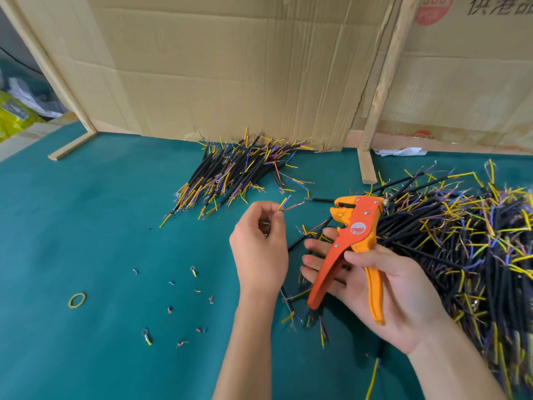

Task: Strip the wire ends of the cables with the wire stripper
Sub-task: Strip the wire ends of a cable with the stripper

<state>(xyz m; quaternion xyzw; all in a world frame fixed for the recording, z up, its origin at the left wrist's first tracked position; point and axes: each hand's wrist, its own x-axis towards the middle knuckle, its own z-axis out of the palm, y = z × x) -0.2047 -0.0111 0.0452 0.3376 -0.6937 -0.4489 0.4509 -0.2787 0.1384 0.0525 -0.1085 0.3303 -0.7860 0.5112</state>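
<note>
My left hand (259,246) pinches one cable (284,204) near its end, with yellow, blue and bare copper wire tips sticking up past my fingers. To its right, the orange and yellow wire stripper (353,235) lies across the palm of my right hand (383,284). My thumb presses on its body, its handles are spread and its jaws point up and left. The cable tips and the jaws are apart. A heap of black cables (461,241) lies at the right. A smaller pile of black cables (233,174) lies at the back.
The table (101,220) is covered in green felt. Cut insulation scraps and ring terminals (193,271) lie scattered left of my arms, with a yellow rubber band (77,300) further left. Cardboard walls (230,67) on wooden posts (367,166) close off the back.
</note>
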